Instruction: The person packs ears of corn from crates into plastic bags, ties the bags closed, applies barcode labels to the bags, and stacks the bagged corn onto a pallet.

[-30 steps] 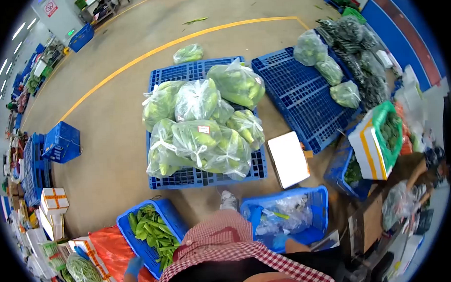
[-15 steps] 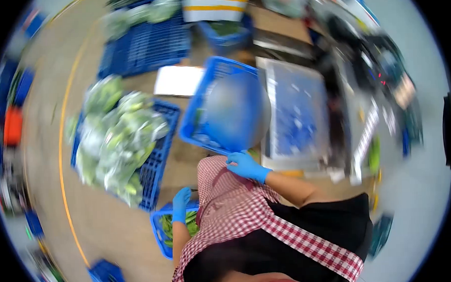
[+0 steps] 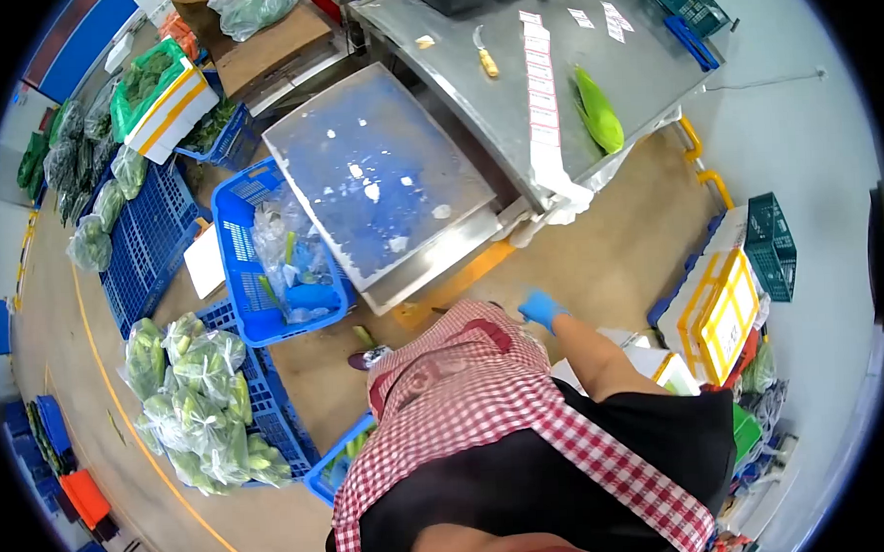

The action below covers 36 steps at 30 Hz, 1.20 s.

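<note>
My right hand (image 3: 538,309), in a blue glove, is held over the floor just beyond my checked apron (image 3: 465,382). Its fingers look loosely apart, with nothing visible in them. My left hand is out of sight, hidden by my body. Ahead stands a blue basket (image 3: 229,249) containing crumpled clear plastic bags (image 3: 283,245) and a bright blue item (image 3: 311,297). Beside it is a metal platform (image 3: 385,171) with a worn blue top. By my left side, a smaller blue crate (image 3: 324,475) with green produce is partly covered by my body.
A steel table (image 3: 434,43) carries a yellow-handled knife (image 3: 487,62), a label strip (image 3: 542,88) and a green ear of corn (image 3: 599,115). Bagged green vegetables (image 3: 198,401) lie on a blue pallet (image 3: 271,399) at left. A white-and-yellow foam box (image 3: 716,315) stands at right.
The view has swung to the right. My right hand has come away from the blue basket's edge. My left hand, earlier over the small crate, has dropped out of view.
</note>
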{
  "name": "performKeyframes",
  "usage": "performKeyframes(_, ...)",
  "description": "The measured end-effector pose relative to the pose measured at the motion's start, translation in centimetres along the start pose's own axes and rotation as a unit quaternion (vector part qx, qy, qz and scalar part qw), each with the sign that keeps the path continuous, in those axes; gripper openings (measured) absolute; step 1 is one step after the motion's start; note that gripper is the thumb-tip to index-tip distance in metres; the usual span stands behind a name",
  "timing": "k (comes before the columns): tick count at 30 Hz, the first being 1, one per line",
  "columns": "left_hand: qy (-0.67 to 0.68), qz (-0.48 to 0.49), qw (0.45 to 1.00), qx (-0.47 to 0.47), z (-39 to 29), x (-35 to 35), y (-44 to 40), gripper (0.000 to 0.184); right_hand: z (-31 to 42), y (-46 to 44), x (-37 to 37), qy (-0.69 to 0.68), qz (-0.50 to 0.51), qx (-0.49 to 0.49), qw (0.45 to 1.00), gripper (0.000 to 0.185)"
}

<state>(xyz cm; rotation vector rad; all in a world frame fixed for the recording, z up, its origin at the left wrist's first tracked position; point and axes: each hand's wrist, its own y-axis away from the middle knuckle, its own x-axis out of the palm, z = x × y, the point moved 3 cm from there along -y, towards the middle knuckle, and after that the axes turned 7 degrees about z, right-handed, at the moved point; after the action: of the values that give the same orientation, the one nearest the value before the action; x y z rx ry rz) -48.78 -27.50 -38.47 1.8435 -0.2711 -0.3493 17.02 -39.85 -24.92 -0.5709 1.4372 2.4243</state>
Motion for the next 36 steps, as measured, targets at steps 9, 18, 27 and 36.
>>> performKeyframes(9, -0.22, 0.03, 0.955, 0.195, -9.3, 30.4, -0.5, 0.022, -32.9, -2.3, -9.6, -0.239, -0.061, 0.179, 0.952, 0.02)
performKeyframes(18, -0.166, 0.114, 0.972, 0.124, -23.5, 37.3, 7.3, 0.026, -33.7, -7.8, -14.9, -0.022, -0.217, 0.06, 0.974, 0.034)
performKeyframes(27, -0.083, 0.154, 0.984, 0.047, -19.7, 33.0, -1.9, 0.027, -32.2, -12.1, -35.2, -0.239, -0.281, 0.037, 0.929, 0.047)
performKeyframes(36, -0.128, 0.031, 0.991, -0.015, -16.0, 59.6, 8.1, 0.029, -47.2, -30.2, -74.9, -0.116, -0.447, 0.097, 0.882, 0.052)
